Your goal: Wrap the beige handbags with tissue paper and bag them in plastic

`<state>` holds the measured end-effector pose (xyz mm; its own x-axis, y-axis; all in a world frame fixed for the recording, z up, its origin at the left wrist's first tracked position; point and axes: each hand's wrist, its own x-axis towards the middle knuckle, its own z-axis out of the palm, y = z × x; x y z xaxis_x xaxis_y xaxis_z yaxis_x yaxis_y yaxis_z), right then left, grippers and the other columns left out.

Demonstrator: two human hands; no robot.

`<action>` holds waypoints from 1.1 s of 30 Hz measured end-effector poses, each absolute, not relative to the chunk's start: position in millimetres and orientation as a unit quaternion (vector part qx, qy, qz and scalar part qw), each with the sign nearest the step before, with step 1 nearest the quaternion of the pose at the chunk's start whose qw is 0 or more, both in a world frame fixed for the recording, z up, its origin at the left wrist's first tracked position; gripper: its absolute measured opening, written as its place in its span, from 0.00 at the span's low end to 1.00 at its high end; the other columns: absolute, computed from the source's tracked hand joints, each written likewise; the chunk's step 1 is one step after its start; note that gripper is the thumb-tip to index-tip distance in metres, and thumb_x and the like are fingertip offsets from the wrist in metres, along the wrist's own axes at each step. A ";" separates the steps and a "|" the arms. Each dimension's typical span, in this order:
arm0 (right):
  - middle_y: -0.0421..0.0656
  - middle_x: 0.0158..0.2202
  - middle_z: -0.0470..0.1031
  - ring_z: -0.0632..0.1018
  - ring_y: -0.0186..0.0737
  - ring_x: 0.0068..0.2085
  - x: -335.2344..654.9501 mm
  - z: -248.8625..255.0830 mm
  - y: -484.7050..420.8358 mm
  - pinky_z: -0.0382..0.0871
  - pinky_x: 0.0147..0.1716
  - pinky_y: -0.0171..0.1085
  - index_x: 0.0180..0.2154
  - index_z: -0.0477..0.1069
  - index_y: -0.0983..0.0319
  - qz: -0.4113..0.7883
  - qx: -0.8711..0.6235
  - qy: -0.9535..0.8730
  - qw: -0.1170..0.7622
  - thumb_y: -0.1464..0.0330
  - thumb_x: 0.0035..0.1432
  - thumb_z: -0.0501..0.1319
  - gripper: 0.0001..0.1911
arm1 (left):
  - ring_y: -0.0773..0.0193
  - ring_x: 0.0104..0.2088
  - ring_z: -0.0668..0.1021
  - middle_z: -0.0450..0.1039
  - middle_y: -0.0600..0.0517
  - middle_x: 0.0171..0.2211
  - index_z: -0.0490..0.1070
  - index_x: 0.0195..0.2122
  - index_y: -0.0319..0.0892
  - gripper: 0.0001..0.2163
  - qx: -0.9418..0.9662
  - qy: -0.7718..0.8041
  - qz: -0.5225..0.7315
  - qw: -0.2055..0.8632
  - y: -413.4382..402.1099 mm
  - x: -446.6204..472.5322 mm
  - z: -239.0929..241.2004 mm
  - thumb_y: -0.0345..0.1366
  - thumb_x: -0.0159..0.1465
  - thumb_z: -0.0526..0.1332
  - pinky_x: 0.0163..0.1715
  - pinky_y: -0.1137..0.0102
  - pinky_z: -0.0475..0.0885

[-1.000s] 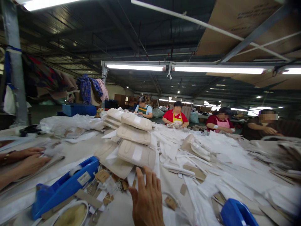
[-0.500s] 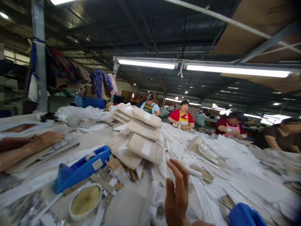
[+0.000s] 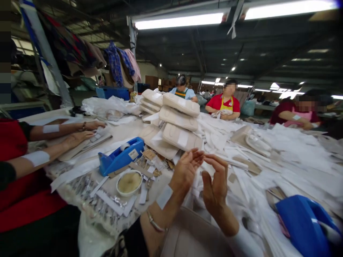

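Note:
My left hand (image 3: 186,171) and my right hand (image 3: 215,185) are raised side by side above the table, palms facing each other, fingertips almost touching. Their fingers are loosely curved and apart, and I see nothing in either hand. A white tape strip is stuck on my left wrist beside a bracelet. Just beyond my fingers lies a stack of beige padded pieces (image 3: 179,121). A beige piece (image 3: 187,235) lies below my forearms. A blue tape dispenser (image 3: 120,159) and a white bowl of yellowish paste (image 3: 129,182) sit to the left.
A co-worker in red at my left has both hands (image 3: 83,132) on flat pieces. White paper strips (image 3: 268,157) cover the table's right side. A second blue tape dispenser (image 3: 305,221) sits at bottom right. Three people work at the far side.
The view has tilted down. My left hand has come into view and my right hand has lifted from the table to meet it in front of me.

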<state>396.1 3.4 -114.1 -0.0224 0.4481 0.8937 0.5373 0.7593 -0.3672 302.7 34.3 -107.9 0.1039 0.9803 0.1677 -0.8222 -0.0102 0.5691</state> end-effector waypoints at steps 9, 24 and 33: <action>0.44 0.37 0.77 0.77 0.41 0.40 398.5 -138.1 13.2 0.70 0.42 0.40 0.46 0.72 0.61 0.111 -0.309 -0.935 0.131 0.86 0.51 0.46 0.27 | 0.61 0.43 0.75 0.72 0.49 0.42 0.69 0.48 0.41 0.13 0.420 0.416 0.488 0.642 -67.6 184.3 -180.5 0.38 0.63 0.62 0.48 0.62 0.68; 0.36 0.30 0.77 0.78 0.35 0.30 398.7 -164.3 20.8 0.51 0.59 0.45 0.46 0.68 0.58 0.074 -0.241 -0.963 0.100 0.75 0.66 0.49 0.13 | 0.59 0.46 0.76 0.70 0.45 0.47 0.61 0.54 0.43 0.20 0.431 0.424 0.347 0.717 -106.1 161.3 -193.3 0.31 0.60 0.58 0.48 0.61 0.72; 0.36 0.30 0.77 0.77 0.36 0.30 390.2 -154.7 22.0 0.52 0.57 0.44 0.45 0.67 0.57 0.092 -0.246 -0.961 0.091 0.71 0.70 0.47 0.11 | 0.56 0.50 0.74 0.67 0.44 0.51 0.60 0.57 0.41 0.26 0.366 0.359 0.356 0.781 -99.0 180.4 -200.7 0.30 0.57 0.62 0.53 0.57 0.70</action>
<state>390.2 22.0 -154.7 -0.8628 0.4888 0.1291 0.4554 0.8624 -0.2213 180.4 -99.0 -200.7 0.4886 0.8189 -0.3011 -0.2926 0.4790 0.8276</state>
